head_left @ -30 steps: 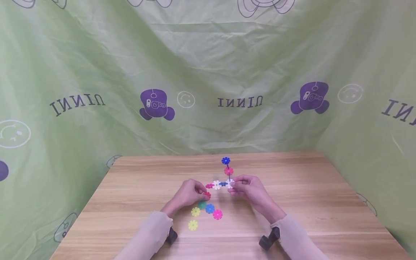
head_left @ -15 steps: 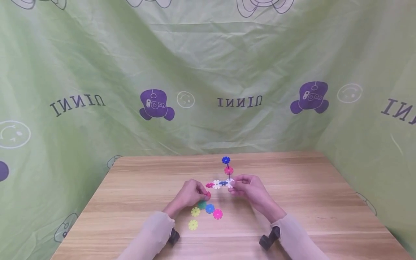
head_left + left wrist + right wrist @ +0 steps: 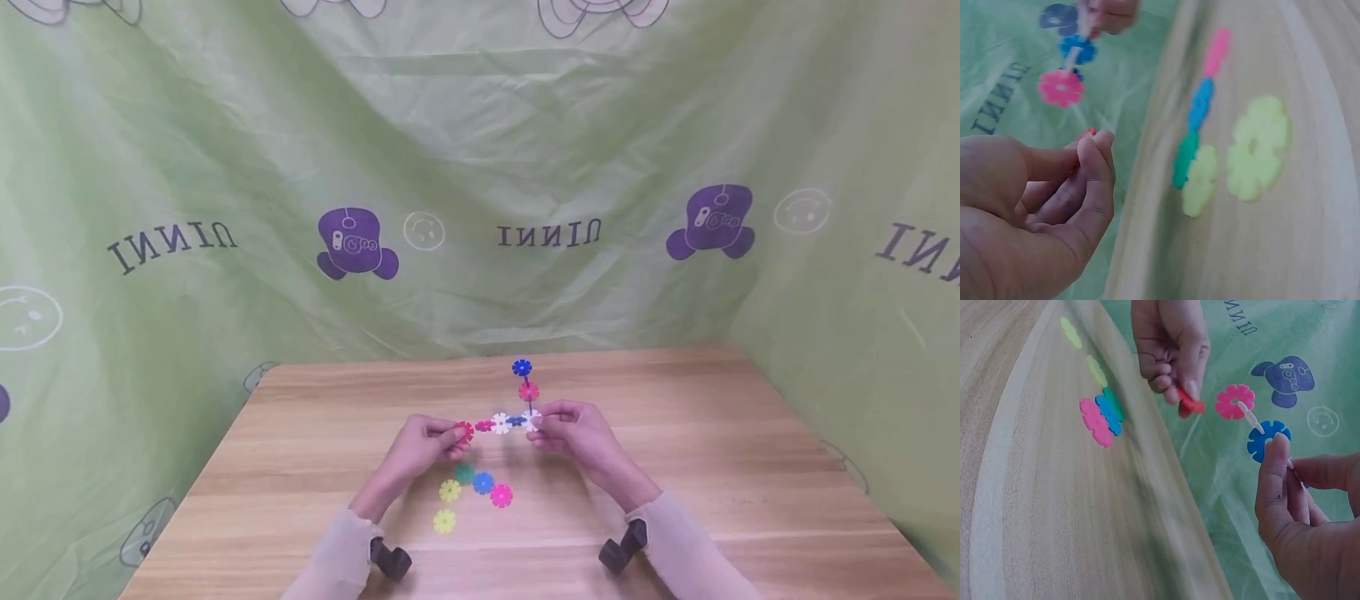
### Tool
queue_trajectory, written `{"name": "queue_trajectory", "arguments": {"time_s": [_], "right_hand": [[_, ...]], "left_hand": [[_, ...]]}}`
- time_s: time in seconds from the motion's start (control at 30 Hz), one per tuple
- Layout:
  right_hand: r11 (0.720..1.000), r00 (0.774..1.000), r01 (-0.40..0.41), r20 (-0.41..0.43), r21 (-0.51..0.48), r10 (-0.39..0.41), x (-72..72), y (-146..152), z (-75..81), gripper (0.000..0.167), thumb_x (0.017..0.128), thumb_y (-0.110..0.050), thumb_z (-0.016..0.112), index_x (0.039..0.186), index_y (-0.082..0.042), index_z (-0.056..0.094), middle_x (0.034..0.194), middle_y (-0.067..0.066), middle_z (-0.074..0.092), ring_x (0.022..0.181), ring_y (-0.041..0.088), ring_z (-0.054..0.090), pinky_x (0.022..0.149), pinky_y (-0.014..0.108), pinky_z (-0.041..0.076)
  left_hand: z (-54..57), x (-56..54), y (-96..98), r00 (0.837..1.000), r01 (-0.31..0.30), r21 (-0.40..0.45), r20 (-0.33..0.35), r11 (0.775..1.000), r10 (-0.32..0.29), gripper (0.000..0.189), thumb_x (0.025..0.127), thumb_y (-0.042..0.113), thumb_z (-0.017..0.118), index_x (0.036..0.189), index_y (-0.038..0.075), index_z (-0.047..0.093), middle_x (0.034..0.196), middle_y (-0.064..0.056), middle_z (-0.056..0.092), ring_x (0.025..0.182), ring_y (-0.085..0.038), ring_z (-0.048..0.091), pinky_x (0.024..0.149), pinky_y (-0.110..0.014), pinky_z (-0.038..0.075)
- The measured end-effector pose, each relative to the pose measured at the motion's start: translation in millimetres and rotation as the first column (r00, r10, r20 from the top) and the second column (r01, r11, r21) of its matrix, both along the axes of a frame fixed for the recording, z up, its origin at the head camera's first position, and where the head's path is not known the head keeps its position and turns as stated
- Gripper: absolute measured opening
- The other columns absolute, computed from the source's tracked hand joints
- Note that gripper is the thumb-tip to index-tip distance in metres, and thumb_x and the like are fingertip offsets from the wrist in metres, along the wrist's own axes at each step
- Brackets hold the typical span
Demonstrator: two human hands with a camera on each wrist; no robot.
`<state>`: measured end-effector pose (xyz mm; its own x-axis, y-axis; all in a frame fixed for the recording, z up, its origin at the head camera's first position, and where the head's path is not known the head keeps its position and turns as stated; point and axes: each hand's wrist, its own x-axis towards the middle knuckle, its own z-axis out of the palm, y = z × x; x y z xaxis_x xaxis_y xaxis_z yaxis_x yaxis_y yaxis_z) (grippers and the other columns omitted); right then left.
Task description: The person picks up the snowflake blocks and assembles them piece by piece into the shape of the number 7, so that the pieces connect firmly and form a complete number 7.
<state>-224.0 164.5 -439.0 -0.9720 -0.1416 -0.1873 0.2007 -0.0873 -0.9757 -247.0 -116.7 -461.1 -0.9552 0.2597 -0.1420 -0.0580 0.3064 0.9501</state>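
While the left grip [image 3: 418, 447] pinches a red disc [image 3: 467, 432], the right grip [image 3: 580, 428] holds a chain [image 3: 516, 422] by a white disc [image 3: 531, 420]. The chain's pink tip [image 3: 483, 426] is just apart, at the red disc's three o'clock. Toward six o'clock, a green disc [image 3: 465, 473], blue disc [image 3: 483, 482], pink disc [image 3: 501, 496] and two yellow discs [image 3: 449, 491] lie on the surface [image 3: 270, 467].

I log from the head view: left sleeve [image 3: 333, 552], pale beige, plain, bottom, left of centre; right sleeve [image 3: 692, 546], same colour, bottom, right of centre; left wrist camera [image 3: 393, 563], black, stubby; right wrist camera [image 3: 619, 553], likewise black.
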Motion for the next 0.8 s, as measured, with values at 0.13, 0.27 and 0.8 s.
{"name": "queue_trajectory", "arguments": {"time_s": [0.13, 0.27, 0.8], "right_hand": [[1.000, 1.000, 0.000, 0.003, 0.003, 0.000, -1.7, 0.4, -0.6, 0.033, 0.100, 0.000, 0.064, 0.130, 0.012, 0.058, 0.103, 0.012, 0.076, 0.090, 0.017, 0.077, 0.086, 0.029, 0.066], [1.000, 1.000, 0.000, 0.002, 0.001, 0.000, -1.9, 0.1, -1.8, 0.032, 0.100, 0.000, 0.063, 0.129, 0.012, 0.058, 0.102, 0.012, 0.076, 0.089, 0.017, 0.077, 0.086, 0.029, 0.066], [0.999, 0.999, -0.029, -0.035, 0.030, 0.031, 1.2, -1.7, -1.8, 0.029, 0.098, 0.000, 0.065, 0.123, 0.013, 0.060, 0.098, 0.010, 0.075, 0.086, 0.016, 0.077, 0.089, 0.033, 0.066]], "left_hand": [[7.2, 2.9, -4.3, 1.000, -0.006, 0.067, 0.030, 0.998, 0.004, 0.027, 0.102, 0.006, 0.065, 0.125, -0.005, 0.072, 0.103, -0.019, 0.080, 0.084, -0.018, 0.076, 0.083, -0.034, 0.066], [10.4, 4.9, -6.7, 0.998, 0.002, 0.108, 0.058, 0.994, -0.008, 0.029, 0.101, 0.007, 0.068, 0.126, -0.006, 0.071, 0.104, -0.019, 0.080, 0.085, -0.017, 0.076, 0.083, -0.033, 0.066], [13.5, 9.6, -1.0, 0.999, 0.030, 0.124, 0.023, 0.992, -0.033, 0.027, 0.100, 0.009, 0.070, 0.123, -0.005, 0.074, 0.096, -0.016, 0.081, 0.076, -0.010, 0.070, 0.074, -0.025, 0.064]]}}
